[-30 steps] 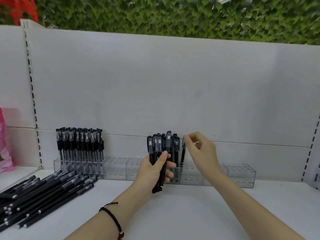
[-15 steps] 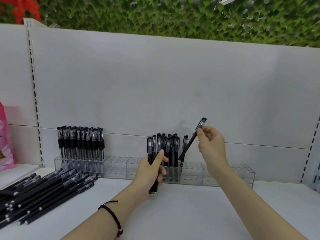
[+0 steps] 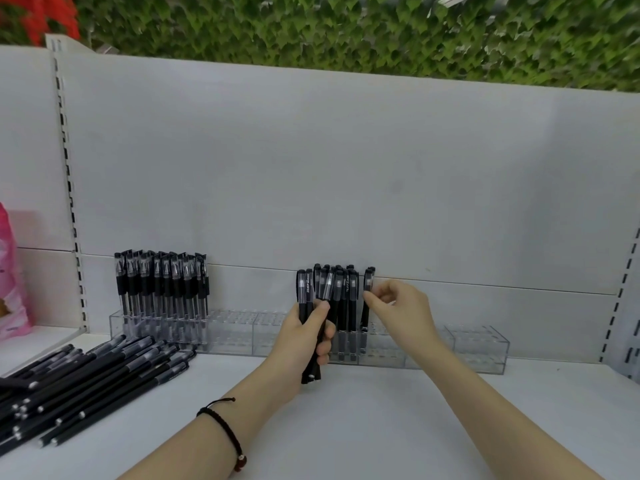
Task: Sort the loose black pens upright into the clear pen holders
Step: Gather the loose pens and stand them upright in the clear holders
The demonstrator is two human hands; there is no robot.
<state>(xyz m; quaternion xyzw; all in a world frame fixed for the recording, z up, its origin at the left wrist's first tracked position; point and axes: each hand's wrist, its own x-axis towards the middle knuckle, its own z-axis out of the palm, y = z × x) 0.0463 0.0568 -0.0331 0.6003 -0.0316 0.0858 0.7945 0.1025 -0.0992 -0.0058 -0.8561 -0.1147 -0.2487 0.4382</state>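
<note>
Head view, near to far. A dark cord bracelet (image 3: 225, 427) circles the left wrist above the white shelf surface (image 3: 381, 438). At the near left, the loose black pens (image 3: 86, 379) lie flat in a heap on the shelf, side by side and pointing diagonally. The left hand (image 3: 304, 336) grips a bundle of pens (image 3: 306, 296) upright, fingers curled round the barrels and thumb pressed across the front; the bundle's lower ends hang just above the shelf. The right hand (image 3: 401, 311) pinches the upper barrel of a single pen (image 3: 367, 284) between thumb and forefinger, the remaining fingers loosely curled; this pen stands upright with its lower end inside the clear pen holders (image 3: 235, 332), just beside a cluster of standing pens (image 3: 348, 306) partly hidden by the bundle. A second group of upright pens (image 3: 162, 289) fills the holders' left end, well apart from the cluster. Behind rises a grey back panel (image 3: 346, 168); a pink bag (image 3: 10, 278) sits at the far left, and green foliage (image 3: 346, 29) with red flowers (image 3: 38, 15) runs along the top.
</note>
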